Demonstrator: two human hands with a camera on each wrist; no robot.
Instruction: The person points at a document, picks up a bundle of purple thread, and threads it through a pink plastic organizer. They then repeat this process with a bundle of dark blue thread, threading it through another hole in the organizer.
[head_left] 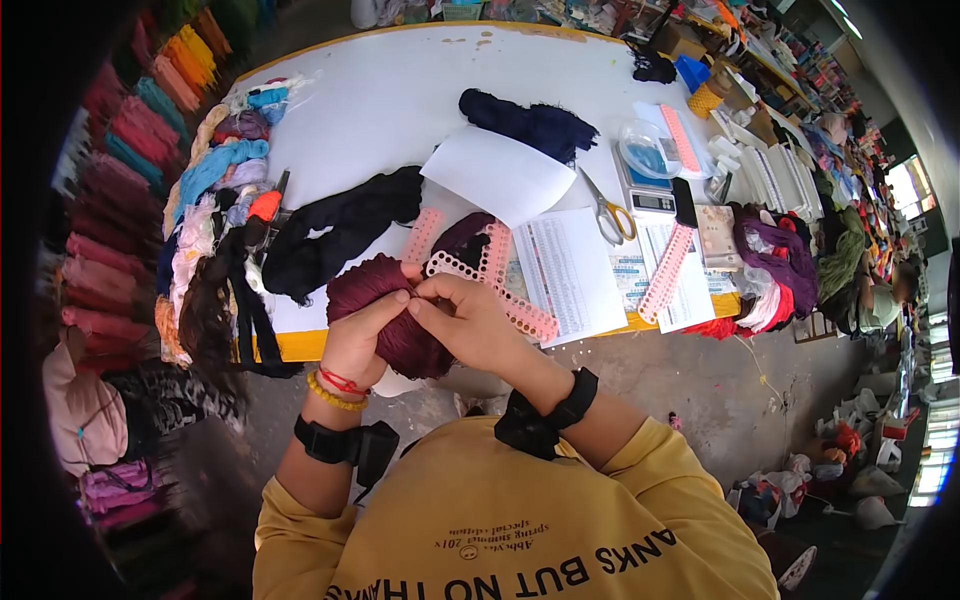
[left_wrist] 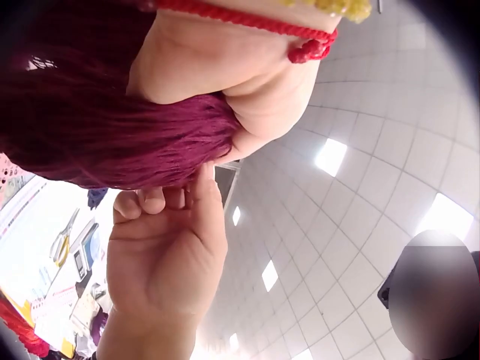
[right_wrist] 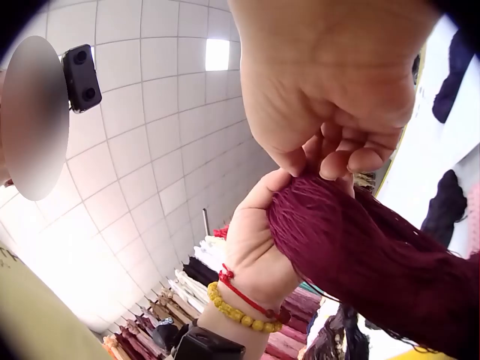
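Observation:
A thick skein of dark maroon yarn (head_left: 385, 310) is held up over the table's front edge. The left hand (head_left: 362, 335) grips it, thumb on top, a red cord and yellow beads at its wrist. At the skein's upper end the right hand (head_left: 470, 318) pinches at the strands, its fingertips meeting the left thumb. In the left wrist view the yarn (left_wrist: 112, 135) hangs beside the left hand (left_wrist: 225, 67), and the right hand (left_wrist: 169, 262) touches its edge. The right wrist view has the right hand's (right_wrist: 330, 97) curled fingers at the top of the skein (right_wrist: 322, 225).
On the white table (head_left: 350, 80) lie black yarn (head_left: 345, 225), navy yarn (head_left: 525, 122), pink punched cards (head_left: 668, 275), printed sheets (head_left: 570, 270), scissors (head_left: 612, 210) and a scale (head_left: 652, 200). Coloured skeins (head_left: 220, 165) line the left edge; more yarn (head_left: 775, 250) lies at the right.

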